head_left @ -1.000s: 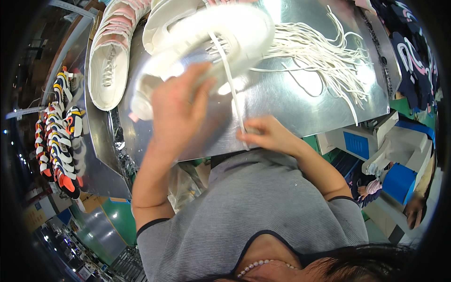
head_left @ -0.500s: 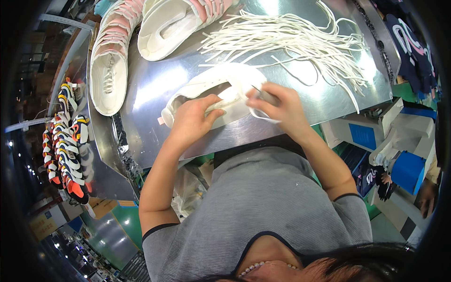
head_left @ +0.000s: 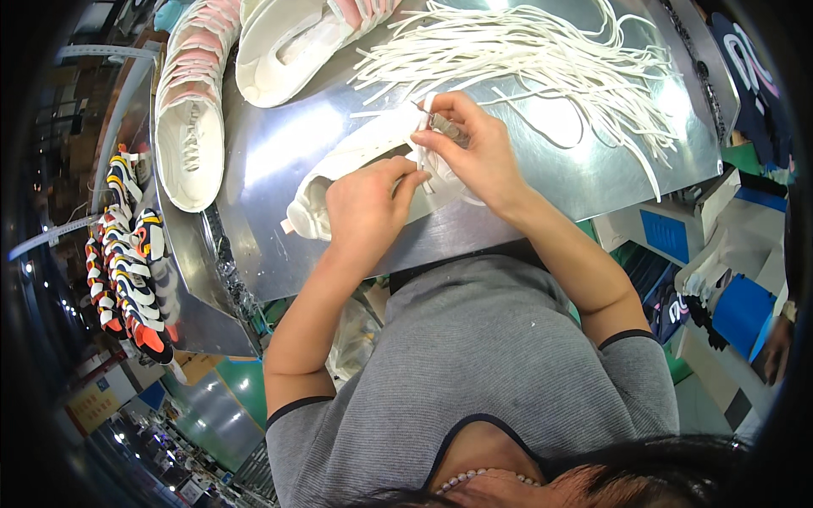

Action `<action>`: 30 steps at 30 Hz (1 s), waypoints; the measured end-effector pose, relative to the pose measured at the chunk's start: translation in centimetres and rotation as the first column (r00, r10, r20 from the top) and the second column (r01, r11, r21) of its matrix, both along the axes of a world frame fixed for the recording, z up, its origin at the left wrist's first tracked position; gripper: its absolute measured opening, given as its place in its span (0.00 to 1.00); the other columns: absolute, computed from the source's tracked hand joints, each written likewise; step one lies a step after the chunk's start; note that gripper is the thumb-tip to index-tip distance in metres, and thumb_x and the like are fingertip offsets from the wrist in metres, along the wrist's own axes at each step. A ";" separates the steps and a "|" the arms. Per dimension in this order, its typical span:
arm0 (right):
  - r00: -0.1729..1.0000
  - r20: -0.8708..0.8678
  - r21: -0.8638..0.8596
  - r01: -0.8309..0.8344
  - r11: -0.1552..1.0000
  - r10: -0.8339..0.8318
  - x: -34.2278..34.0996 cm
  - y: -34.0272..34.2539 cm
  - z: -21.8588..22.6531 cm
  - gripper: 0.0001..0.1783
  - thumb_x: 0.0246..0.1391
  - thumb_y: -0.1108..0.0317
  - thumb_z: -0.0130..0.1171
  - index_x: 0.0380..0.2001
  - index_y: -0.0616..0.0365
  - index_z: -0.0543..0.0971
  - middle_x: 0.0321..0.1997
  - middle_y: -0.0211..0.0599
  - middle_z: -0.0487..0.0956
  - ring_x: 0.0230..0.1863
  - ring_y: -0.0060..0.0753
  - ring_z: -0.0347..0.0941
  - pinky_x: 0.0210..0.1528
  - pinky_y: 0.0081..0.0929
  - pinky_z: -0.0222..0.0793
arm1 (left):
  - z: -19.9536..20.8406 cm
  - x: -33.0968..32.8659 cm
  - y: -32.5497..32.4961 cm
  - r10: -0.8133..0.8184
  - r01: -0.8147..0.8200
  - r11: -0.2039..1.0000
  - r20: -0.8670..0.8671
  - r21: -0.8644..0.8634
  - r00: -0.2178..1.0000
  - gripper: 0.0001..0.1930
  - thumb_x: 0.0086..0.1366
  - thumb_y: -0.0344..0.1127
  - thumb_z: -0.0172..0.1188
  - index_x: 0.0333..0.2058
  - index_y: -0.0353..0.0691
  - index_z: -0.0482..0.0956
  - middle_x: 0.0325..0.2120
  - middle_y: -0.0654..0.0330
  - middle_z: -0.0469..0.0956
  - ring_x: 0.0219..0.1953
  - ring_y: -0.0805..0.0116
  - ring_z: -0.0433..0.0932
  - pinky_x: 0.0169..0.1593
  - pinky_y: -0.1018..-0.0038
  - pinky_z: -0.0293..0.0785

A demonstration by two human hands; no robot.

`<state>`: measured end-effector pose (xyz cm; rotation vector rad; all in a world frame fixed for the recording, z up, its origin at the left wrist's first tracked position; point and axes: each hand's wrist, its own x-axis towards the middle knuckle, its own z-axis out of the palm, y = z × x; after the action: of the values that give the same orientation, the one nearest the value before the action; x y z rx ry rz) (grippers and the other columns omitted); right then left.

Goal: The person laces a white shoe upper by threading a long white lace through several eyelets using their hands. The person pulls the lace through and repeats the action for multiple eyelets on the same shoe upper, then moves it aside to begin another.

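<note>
A white shoe upper [head_left: 318, 190] lies on the metal table before me, its heel end to the left. My left hand [head_left: 368, 203] is over its opening, thumb and forefinger pinched on a white shoelace [head_left: 426, 161]. My right hand [head_left: 478, 157] is closed around a small tool with a wrapped, grey-beige handle [head_left: 449, 129]. A thin dark metal tip shows past its fingers, by the upper part of the lace. Both hands hide much of the upper's front, and I cannot make out the eyelets under them.
A heap of loose white laces [head_left: 525, 63] spreads over the table's [head_left: 279, 229] far right. Nested pink-and-white uppers [head_left: 190, 144] and another stack [head_left: 284, 72] lie at the far left. Colourful shoe parts [head_left: 131, 262] stand left of the table. Boxes and a blue container [head_left: 741, 313] are at right.
My right hand has moved up and left, bringing the tool over the upper. My left hand has shifted right, its thumb and forefinger now closed on the lace. The view has shifted slightly.
</note>
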<state>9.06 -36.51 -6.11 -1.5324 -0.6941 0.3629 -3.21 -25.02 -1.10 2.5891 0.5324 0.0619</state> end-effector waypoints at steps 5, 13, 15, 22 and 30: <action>0.981 -0.154 -0.179 -0.143 0.973 0.116 -1.1 -4.5 1.4 0.09 0.64 0.66 0.57 0.39 0.62 0.73 0.32 0.48 0.82 0.34 0.47 0.80 0.37 0.36 0.72 | -1.7 -0.1 0.4 0.065 -0.054 0.997 0.196 -0.061 0.978 0.07 0.63 0.38 0.66 0.33 0.41 0.85 0.24 0.57 0.83 0.25 0.58 0.81 0.30 0.69 0.74; 0.976 0.002 -0.326 -0.205 0.923 0.218 -1.5 -5.5 1.2 0.09 0.63 0.66 0.58 0.37 0.60 0.74 0.30 0.44 0.82 0.33 0.50 0.80 0.35 0.39 0.72 | -1.5 0.4 0.3 0.080 -0.062 0.993 0.200 -0.097 0.976 0.07 0.62 0.37 0.66 0.32 0.40 0.85 0.23 0.58 0.83 0.24 0.60 0.81 0.29 0.70 0.73; 0.977 -0.007 -0.372 -0.202 0.906 0.215 -1.5 -5.1 1.2 0.09 0.62 0.65 0.58 0.36 0.59 0.74 0.30 0.44 0.82 0.33 0.50 0.80 0.35 0.41 0.73 | -1.4 0.3 0.5 0.072 -0.050 0.988 0.152 -0.145 0.986 0.07 0.61 0.35 0.67 0.34 0.39 0.85 0.26 0.56 0.84 0.26 0.60 0.83 0.31 0.69 0.74; 0.914 0.344 -0.571 0.021 0.821 0.216 -4.5 -2.3 -0.3 0.08 0.63 0.65 0.55 0.40 0.57 0.70 0.32 0.46 0.82 0.34 0.51 0.81 0.34 0.45 0.74 | -1.7 -1.0 -0.1 -0.057 0.108 0.956 0.189 -0.274 0.980 0.10 0.58 0.27 0.67 0.39 0.35 0.83 0.33 0.53 0.84 0.33 0.56 0.83 0.36 0.66 0.77; 0.920 -0.372 -0.263 -0.232 0.937 0.124 0.7 -11.8 5.8 0.13 0.56 0.64 0.67 0.39 0.58 0.77 0.31 0.31 0.80 0.33 0.29 0.77 0.37 0.23 0.71 | -1.5 -5.2 0.5 -0.294 0.252 0.952 0.289 0.174 0.911 0.11 0.57 0.22 0.66 0.39 0.38 0.80 0.29 0.56 0.81 0.29 0.56 0.80 0.33 0.67 0.75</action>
<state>9.77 -48.27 -0.32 -1.6358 -0.5114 0.8959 -8.38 -24.51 -2.58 2.6832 0.0473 0.4179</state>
